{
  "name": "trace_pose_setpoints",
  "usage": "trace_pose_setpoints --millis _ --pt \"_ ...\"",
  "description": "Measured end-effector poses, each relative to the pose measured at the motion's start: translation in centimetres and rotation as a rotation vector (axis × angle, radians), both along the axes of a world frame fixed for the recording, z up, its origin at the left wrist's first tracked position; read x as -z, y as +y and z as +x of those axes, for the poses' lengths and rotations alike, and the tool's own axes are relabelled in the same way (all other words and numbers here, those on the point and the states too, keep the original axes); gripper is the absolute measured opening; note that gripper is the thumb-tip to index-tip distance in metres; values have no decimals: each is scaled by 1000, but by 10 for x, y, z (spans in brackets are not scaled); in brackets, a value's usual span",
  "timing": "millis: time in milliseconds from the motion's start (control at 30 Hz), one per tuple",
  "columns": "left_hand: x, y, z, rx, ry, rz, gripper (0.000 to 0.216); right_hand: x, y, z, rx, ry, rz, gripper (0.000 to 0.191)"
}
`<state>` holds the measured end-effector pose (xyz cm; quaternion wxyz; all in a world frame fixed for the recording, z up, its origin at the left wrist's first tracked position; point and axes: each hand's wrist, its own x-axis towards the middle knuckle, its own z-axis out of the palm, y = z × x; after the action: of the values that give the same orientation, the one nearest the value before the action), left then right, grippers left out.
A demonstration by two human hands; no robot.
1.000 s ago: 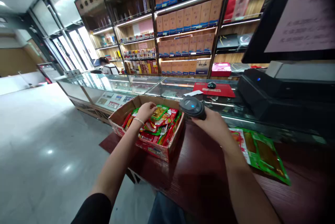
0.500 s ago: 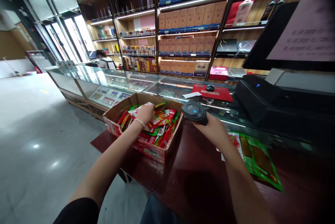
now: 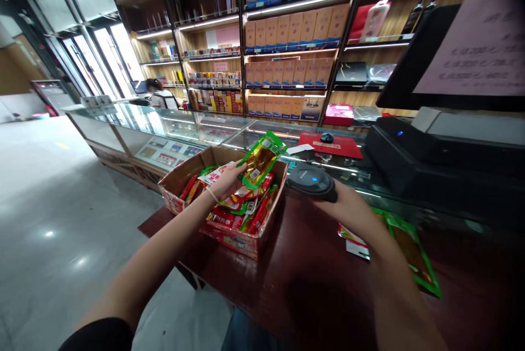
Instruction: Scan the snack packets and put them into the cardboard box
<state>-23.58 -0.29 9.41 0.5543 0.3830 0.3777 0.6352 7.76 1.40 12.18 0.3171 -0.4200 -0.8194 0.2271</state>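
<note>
My left hand (image 3: 228, 180) is closed on the edge of a green and gold snack packet (image 3: 262, 159), lifted over a cardboard box (image 3: 241, 241). A barcode label shows on the packet's lower part. Red and green snack packets (image 3: 229, 217) fill the box in a loose heap. To the right of the box, my right hand (image 3: 342, 200) is wrapped round a black barcode scanner (image 3: 311, 180); a small blue light glows on its top and its head points left toward the packet. Beyond my right forearm, green-edged packets (image 3: 414, 252) lie on the dark red table, partly covered by the arm.
A glass display counter (image 3: 197, 121) runs behind the dark red table (image 3: 283, 285). On it are a red mat (image 3: 332, 146) and a mouse (image 3: 327, 137). A black monitor stand (image 3: 402, 154) rises at the right. A person (image 3: 159, 94) sits far back left, before stocked shelves.
My left hand has raised a green and gold packet out of the box, turning its barcode side into sight. The scanner in my right hand has shifted slightly right and down.
</note>
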Motion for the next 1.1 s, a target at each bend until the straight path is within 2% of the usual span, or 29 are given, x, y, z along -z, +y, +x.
trace_pose_setpoints --millis 133,367,500,600,700,800,967,1100 --pt "-1 0 -1 -19 -27 36 41 0 -7 -11 -63 -68 -7 47" --pt "-3 -2 4 -56 -34 -32 43 -4 -13 -14 -90 -70 -18 42" --pt "-7 -5 4 -58 52 20 43 -8 -7 10 -40 3 -4 50" --pt "-20 -5 20 -24 155 44 49 -15 -6 47 90 64 17 48" --pt "-33 2 58 89 324 20 53 -23 -11 92 283 103 60 43" --pt "-33 19 110 208 533 17 50 -26 -18 133 479 108 88 42" --pt "-7 62 203 317 909 74 38 -18 -23 184 815 34 4 39" --pt "16 82 264 276 1327 239 41 -7 -22 212 972 -11 -33 37"
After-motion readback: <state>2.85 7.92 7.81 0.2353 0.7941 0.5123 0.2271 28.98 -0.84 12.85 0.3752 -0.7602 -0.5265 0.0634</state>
